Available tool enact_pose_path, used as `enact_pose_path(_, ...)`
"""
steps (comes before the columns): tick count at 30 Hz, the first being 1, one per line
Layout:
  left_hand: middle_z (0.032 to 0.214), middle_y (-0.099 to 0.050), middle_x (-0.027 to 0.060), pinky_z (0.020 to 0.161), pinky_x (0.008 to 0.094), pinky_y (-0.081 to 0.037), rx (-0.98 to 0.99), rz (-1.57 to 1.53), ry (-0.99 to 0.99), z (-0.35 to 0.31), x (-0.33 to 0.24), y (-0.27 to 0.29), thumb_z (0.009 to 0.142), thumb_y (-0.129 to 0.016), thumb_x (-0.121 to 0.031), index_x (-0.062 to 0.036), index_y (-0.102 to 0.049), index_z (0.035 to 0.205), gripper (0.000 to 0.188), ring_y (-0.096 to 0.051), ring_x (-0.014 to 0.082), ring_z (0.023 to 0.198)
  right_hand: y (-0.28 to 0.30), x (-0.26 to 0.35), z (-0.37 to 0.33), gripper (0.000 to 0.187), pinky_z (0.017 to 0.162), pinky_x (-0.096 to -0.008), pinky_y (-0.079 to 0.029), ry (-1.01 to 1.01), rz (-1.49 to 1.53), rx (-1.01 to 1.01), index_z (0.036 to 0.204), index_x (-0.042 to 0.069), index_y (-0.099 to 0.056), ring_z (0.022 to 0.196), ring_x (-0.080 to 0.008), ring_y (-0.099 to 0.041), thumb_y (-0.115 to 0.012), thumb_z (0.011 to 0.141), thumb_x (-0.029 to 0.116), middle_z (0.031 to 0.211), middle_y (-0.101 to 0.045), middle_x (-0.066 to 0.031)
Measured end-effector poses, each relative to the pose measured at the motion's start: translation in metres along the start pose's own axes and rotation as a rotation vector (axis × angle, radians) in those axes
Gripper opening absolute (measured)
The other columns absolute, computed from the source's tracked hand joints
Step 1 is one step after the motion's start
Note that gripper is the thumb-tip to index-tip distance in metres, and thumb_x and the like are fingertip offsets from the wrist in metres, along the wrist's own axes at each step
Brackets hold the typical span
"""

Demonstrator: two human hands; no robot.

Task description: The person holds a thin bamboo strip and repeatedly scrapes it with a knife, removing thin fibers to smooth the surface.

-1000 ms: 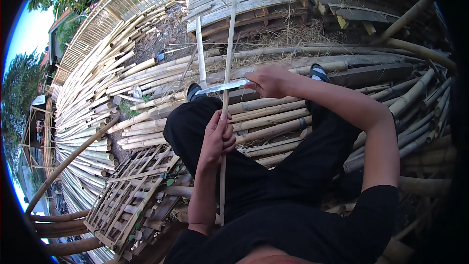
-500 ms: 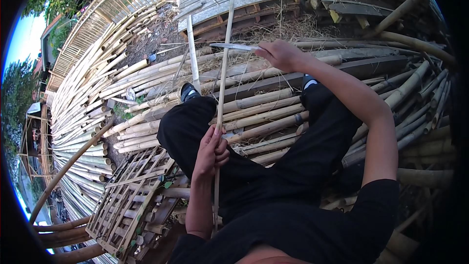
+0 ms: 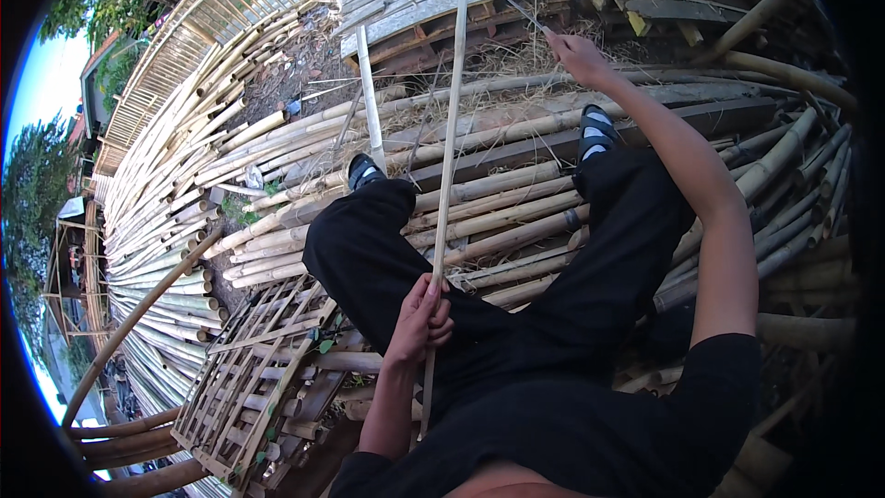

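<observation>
My left hand (image 3: 420,321) is closed round a long, pale bamboo strip (image 3: 451,129) just above my lap. The strip stands nearly upright in view, its lower end running down beside my left forearm and its far end reaching over the wooden pallet (image 3: 442,2). Out to the far right, my right hand (image 3: 579,57) grips a knife (image 3: 525,14) whose thin blade points forward and left. Blade and strip are apart. The knife's handle is mostly hidden in my fingers.
Bamboo poles (image 3: 489,189) lie across the ground under and between my legs. More poles are stacked at the left (image 3: 166,184). A slatted bamboo panel (image 3: 253,387) sits by my left side. Another flat strip (image 3: 371,97) leans against the pallet. Timber is piled at the far right.
The knife has moved away from the strip, forward and right, with my right hand. My left hand and the strip have shifted slightly right and nearer to me.
</observation>
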State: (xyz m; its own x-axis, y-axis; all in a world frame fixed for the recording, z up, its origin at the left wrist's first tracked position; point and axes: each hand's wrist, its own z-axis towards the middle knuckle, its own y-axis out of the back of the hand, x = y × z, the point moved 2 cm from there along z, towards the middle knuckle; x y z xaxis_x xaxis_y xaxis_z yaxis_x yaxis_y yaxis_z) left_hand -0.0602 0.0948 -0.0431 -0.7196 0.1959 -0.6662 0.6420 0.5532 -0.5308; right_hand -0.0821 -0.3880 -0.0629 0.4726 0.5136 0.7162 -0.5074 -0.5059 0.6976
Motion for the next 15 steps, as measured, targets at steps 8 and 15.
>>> enact_pose_path(8, 0.056, -0.027, -0.0058, 0.036, 0.019, -0.021, 0.031, 0.15, 0.042, 0.014, 0.007, -0.013, 0.103, -0.038, -0.028, -0.0096, -0.045, 0.103, 0.019, -0.021, 0.0028, 0.041, -0.031, 0.059, -0.028, 0.054, 0.039, -0.0271, -0.03, -0.224, 0.46, 0.242, 0.076, 0.005, -0.054, 0.041, -0.0078, -0.035, -0.059, 0.085, 0.058, 0.051, -0.036, 0.0031)
enact_pose_path(15, 0.062, -0.047, 0.0002, 0.042, 0.0174, -0.035, -0.091, 0.368, -0.095, 0.031, 0.009, -0.023, 0.103, -0.039, -0.026, -0.005, -0.049, 0.106, 0.024, -0.04, 0.0058, 0.043, -0.047, 0.079, -0.036, 0.035, 0.039, -0.0264, -0.026, -0.284, 0.813, 0.268, 0.075, 0.007, -0.048, 0.042, -0.007, -0.028, -0.06, 0.092, 0.035, 0.056, -0.034, 0.0043)
